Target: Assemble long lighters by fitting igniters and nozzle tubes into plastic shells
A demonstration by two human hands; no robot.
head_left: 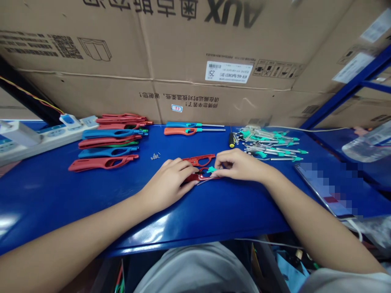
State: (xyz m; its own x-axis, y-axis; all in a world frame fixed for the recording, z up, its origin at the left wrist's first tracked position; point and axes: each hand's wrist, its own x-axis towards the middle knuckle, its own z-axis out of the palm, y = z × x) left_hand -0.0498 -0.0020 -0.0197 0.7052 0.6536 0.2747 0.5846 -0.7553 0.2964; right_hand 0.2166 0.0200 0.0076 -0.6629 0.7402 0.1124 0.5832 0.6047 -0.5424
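Two halves of a red lighter casing lie at the middle of the table. The farther half rests just past my fingers. My left hand bends over the nearer red casing half, its fingers and thumb closed on the left end. My right hand pinches at the casing's other end, beside a teal-green trigger piece; the fingertips partly hide what they grip. A thin metal rod shows along the near side.
Red and blue lighter casings are stacked at left. Small screws lie nearby. Two assembled lighters sit at the back. A screwdriver, metal lighter tubes with green parts and a phone are at right. Behind stands a cardboard box.
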